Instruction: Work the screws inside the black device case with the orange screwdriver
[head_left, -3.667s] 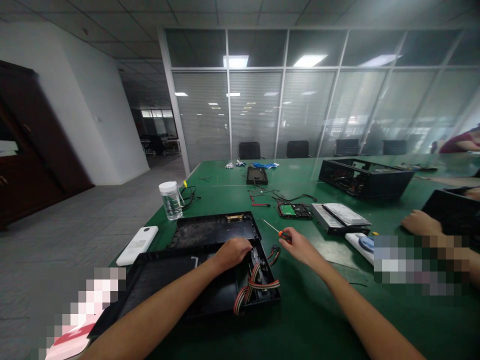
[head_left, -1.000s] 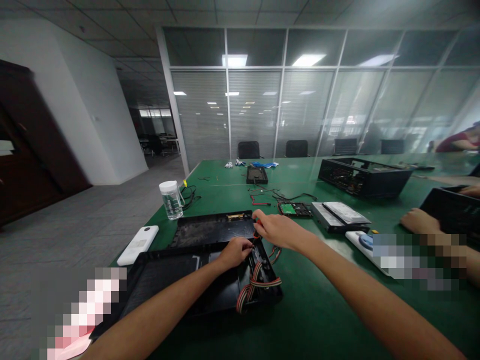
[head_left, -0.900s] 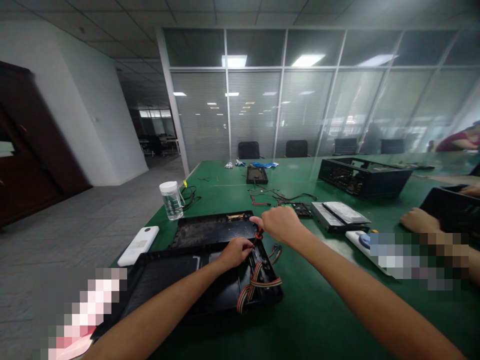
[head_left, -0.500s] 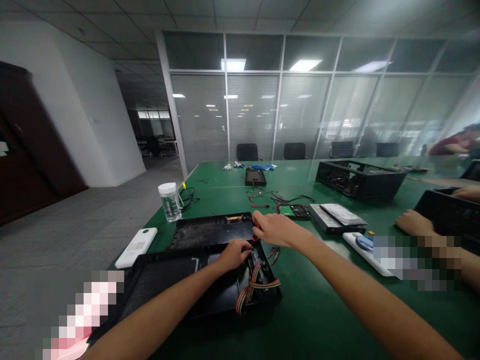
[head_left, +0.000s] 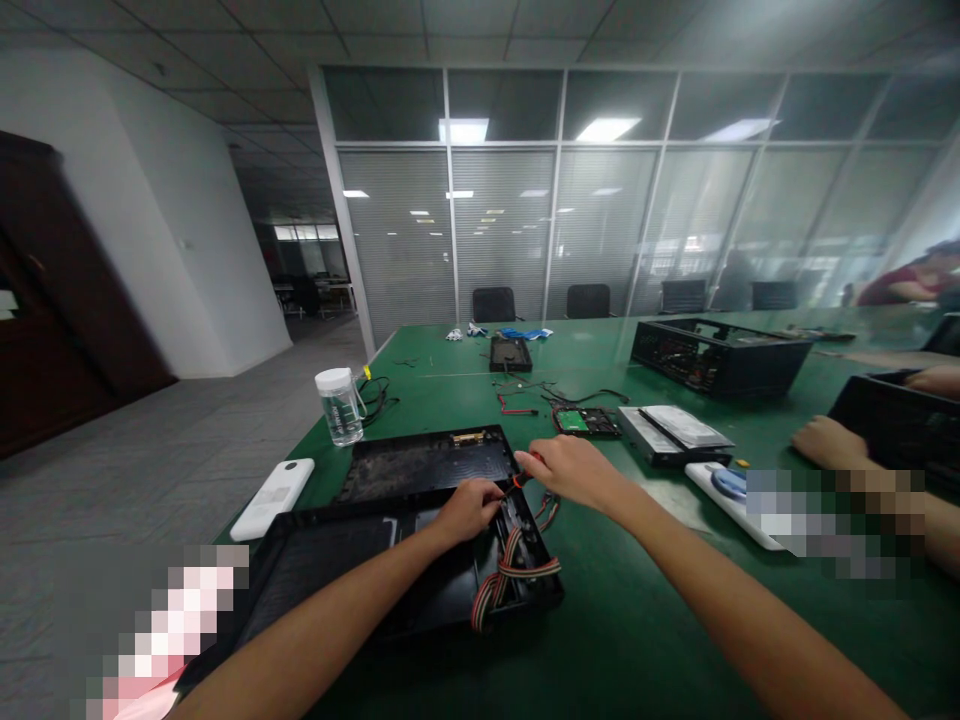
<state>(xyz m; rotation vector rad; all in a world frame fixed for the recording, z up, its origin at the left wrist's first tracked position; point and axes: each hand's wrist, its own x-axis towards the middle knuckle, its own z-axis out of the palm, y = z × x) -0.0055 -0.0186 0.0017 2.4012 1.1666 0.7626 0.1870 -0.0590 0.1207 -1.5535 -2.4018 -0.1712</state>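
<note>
An open black computer case (head_left: pixel 352 560) lies flat on the green table (head_left: pixel 615 620) in front of me. My left hand (head_left: pixel 466 507) is closed on a part at the case's far right corner, beside a striped ribbon cable (head_left: pixel 504 575). My right hand (head_left: pixel 574 470) is closed round an orange-handled screwdriver (head_left: pixel 525 468), its tip pointing down into the same corner next to my left fingers. A loose black side panel (head_left: pixel 427 462) lies just beyond the case.
A clear lidded jar (head_left: pixel 339 405) and a white device (head_left: pixel 273 484) lie at the left edge. Beyond my hands are a green circuit board (head_left: pixel 586 421), a drive (head_left: pixel 675 432) and another open chassis (head_left: pixel 712 355). Another person's hand (head_left: pixel 825 442) rests at the right.
My right hand brought the screwdriver from the table on the right over to the case corner, then shifted slightly right and lower. My left hand has stayed at that corner.
</note>
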